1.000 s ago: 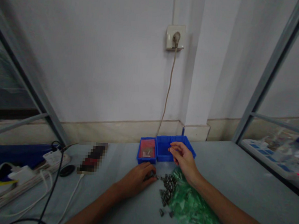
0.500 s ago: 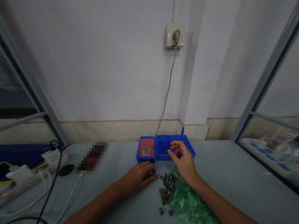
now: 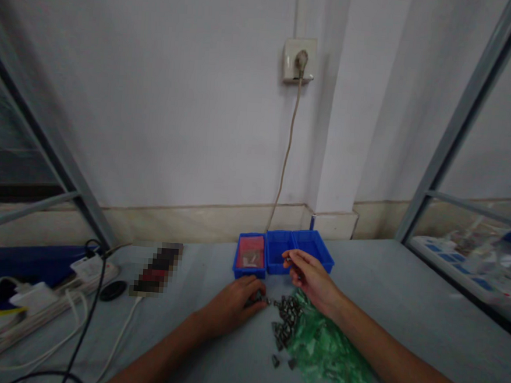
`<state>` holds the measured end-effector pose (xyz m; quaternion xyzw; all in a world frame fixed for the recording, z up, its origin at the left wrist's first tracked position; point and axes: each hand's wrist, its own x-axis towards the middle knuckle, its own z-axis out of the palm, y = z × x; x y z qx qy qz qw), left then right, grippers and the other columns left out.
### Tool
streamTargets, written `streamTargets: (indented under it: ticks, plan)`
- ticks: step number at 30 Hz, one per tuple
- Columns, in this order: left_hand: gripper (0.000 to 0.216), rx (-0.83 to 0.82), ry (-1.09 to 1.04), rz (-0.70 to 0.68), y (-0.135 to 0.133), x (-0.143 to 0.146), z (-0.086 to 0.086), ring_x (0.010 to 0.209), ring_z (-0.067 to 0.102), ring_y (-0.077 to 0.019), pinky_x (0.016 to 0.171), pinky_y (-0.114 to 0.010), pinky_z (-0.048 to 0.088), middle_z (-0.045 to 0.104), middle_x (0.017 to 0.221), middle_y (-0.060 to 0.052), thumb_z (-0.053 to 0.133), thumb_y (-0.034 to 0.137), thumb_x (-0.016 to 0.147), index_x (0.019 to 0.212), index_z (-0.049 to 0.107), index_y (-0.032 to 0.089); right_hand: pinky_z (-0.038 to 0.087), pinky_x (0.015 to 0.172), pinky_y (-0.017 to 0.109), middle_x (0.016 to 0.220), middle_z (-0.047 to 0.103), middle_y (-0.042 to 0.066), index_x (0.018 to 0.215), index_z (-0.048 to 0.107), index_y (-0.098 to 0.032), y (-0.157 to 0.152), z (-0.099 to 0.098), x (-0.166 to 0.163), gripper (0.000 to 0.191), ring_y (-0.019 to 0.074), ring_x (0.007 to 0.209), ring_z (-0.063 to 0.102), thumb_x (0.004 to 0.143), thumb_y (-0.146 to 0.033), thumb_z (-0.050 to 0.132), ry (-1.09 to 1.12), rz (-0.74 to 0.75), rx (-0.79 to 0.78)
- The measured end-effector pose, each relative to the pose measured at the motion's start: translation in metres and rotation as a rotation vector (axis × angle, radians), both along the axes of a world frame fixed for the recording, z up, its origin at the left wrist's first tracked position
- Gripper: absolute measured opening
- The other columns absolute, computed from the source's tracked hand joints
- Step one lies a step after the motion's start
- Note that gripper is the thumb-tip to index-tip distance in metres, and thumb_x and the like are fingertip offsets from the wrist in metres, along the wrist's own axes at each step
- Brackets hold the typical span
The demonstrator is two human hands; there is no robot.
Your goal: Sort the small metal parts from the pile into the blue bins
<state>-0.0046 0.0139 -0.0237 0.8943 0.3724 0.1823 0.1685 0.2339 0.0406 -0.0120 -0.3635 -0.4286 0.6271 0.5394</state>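
My left hand rests on the table with fingers curled, and small dark metal parts show between thumb and fingers. Beside its fingertips lies a loose pile of metal parts, several of them cone-shaped. My right hand is raised in front of the blue divided box, thumb and fingers pinched on a small metal part that is mostly hidden. Under my right wrist spreads a crumpled green plastic bag, touching the pile. A smaller blue box with a pink lining and a small clear packet stands left of the divided one.
Further left lie a blurred-out phone-like item with a white cable and a black round disc. A power strip with plugs and cables fills the left corner. Grey metal posts rise at both sides, and a wall stands behind.
My right hand has come down and slightly toward me, from over the divided box to its front edge, its fingers now pinched together. My left hand has stayed in place.
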Motion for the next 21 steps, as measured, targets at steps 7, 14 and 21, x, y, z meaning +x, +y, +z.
streamTargets:
  ticks: [7,14,21]
  plan:
    - [0.017,-0.003,0.000,-0.009,0.0000,0.0000,0.0013,0.092,0.057,-0.0202,0.080,-0.030,0.045,0.060,0.099,-0.003,0.056,0.038,0.101,0.110,0.060,0.023,0.022,0.044,0.021,0.071,0.056,-0.001,0.085,0.069,-0.017,-0.0019,0.0050,-0.0002,0.041,0.0066,0.049,0.036,0.076,-0.056,0.081,0.041,0.006,-0.005]
    - [0.016,0.019,-0.002,-0.011,0.0008,-0.0004,-0.0017,0.091,0.056,-0.0203,0.079,-0.030,0.044,0.059,0.097,-0.003,0.056,0.037,0.101,0.109,0.059,0.023,0.027,0.045,0.024,0.076,0.060,0.000,0.092,0.066,-0.021,-0.0040,0.0095,0.0015,0.040,0.0101,0.052,0.040,0.080,-0.058,0.076,-0.164,-0.050,0.176]
    - [0.018,0.010,-0.001,-0.011,0.0021,-0.0004,-0.0029,0.091,0.056,-0.0203,0.079,-0.030,0.045,0.059,0.097,-0.003,0.056,0.039,0.101,0.110,0.060,0.023,0.029,0.046,0.025,0.071,0.056,-0.003,0.093,0.067,-0.022,-0.0026,0.0085,0.0030,0.032,0.0106,0.052,0.041,0.081,-0.050,0.078,-0.266,-0.081,0.297]
